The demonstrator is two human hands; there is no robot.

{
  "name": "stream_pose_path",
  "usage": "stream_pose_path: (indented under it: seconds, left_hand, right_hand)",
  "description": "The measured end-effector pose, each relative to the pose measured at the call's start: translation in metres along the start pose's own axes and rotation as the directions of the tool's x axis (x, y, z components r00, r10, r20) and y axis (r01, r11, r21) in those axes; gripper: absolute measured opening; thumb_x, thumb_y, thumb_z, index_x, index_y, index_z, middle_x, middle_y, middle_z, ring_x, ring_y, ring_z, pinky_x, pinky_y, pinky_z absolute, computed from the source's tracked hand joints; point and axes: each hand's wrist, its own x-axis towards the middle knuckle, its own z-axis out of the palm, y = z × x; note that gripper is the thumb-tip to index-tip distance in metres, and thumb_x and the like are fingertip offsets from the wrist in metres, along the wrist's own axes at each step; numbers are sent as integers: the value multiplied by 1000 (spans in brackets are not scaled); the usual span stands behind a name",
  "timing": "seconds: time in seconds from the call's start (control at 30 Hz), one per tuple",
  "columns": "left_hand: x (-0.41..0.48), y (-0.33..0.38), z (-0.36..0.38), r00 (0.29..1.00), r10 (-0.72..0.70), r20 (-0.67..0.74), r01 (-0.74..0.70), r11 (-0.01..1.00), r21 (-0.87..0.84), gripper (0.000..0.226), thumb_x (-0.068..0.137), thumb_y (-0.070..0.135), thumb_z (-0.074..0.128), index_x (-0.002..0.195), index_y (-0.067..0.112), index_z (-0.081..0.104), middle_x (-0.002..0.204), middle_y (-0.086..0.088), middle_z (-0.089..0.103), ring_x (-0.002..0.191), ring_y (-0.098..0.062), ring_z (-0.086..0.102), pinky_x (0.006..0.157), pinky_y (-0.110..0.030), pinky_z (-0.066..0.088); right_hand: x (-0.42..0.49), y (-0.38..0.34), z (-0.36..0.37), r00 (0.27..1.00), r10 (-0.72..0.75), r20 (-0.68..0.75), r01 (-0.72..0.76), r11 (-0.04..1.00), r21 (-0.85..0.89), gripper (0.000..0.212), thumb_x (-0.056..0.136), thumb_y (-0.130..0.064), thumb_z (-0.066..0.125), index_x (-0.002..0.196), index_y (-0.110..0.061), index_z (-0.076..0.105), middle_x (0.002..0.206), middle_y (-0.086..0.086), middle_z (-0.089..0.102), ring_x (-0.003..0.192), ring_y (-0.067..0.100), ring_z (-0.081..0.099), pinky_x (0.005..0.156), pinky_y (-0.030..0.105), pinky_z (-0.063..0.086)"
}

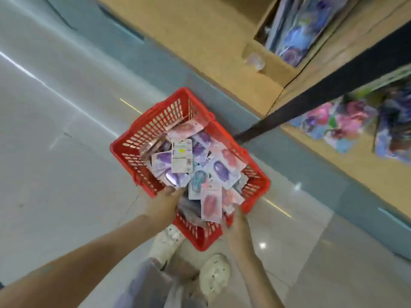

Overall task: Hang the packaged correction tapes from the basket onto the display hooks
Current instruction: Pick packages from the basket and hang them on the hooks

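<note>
A red plastic basket [155, 121] stands on the floor, filled with several carded correction tape packs [182, 156] in purple, pink and blue. My left hand [163, 204] reaches over the near-left rim, its fingertips down among the packs by a purple one [175, 180]; the fingers are hidden. At the near-right rim my right hand [236, 223] holds a small bunch of pink packs [211, 203] from below. Blurred hanging packs [333, 125] show on the display at the right; I cannot make out the hooks.
A wooden display unit [222, 52] with a dark bar [322, 92] runs along the right side. The tiled floor [55, 163] spreads to the left. My white shoes [213, 274] stand just behind the basket.
</note>
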Motion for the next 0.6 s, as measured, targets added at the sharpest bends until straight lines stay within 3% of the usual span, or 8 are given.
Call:
stream_pose_path:
  seconds: [0.1,0.13,0.2,0.3,0.37,0.47,0.53,0.6]
  left_hand:
    - [41,-3,42,982,185,-47,-180,979,97,88,49,-3,80,130,16,50,111,-15,63,86,-36,67,57,-37,56]
    - [53,-7,59,970,235,-66,-226,966,125,91,44,0,82,127,16,48,110,-15,64,84,-34,67,57,-37,56]
    - [70,-4,80,940,339,-41,-333,937,104,82,59,11,80,131,15,42,120,-13,60,99,-32,64,74,-38,55]
    - [82,11,92,897,440,-41,-436,896,89,67,80,29,69,137,15,36,131,-7,49,118,-26,53,91,-37,48]
    - [86,21,91,972,234,-30,-236,966,-105,50,92,20,53,139,17,36,132,-7,43,122,-26,46,95,-39,44]
    - [87,37,85,995,-53,-88,10,902,-432,38,97,21,44,135,17,43,120,-11,52,108,-30,55,89,-38,44]
    - [83,43,86,996,-92,-1,78,853,-516,37,95,23,47,131,16,44,114,-12,58,103,-30,59,88,-36,45]
    - [80,45,92,992,-95,84,127,791,-599,37,93,22,51,129,16,44,114,-9,62,100,-27,61,85,-32,46]
  right_hand:
    - [43,-3,39,996,-31,-78,26,998,-60,57,93,-32,57,144,-18,37,136,7,49,124,23,46,101,36,39]
    - [54,1,51,988,-13,-151,-7,991,-136,61,90,-37,60,142,-14,38,135,9,50,124,27,46,100,37,39]
    - [69,2,65,961,-20,-276,-53,966,-253,69,80,-38,71,136,-7,44,128,15,52,119,35,47,97,42,37]
    - [73,5,76,961,53,-272,-106,977,-186,73,76,-29,75,136,-4,41,131,17,47,123,35,40,101,40,31]
    - [68,9,75,962,67,-265,-107,985,-137,68,80,-25,71,137,-4,40,134,15,44,126,33,37,103,37,29]
    - [66,13,63,959,70,-275,-84,996,-41,54,87,-20,64,134,-7,43,131,13,46,125,31,40,100,33,32]
    - [65,15,56,982,62,-179,-58,998,28,53,89,-22,62,138,-18,43,130,6,52,121,23,47,98,31,39]
    - [62,15,49,997,18,-73,-12,997,77,47,90,-21,61,135,-28,47,117,-4,62,106,12,59,85,20,47]
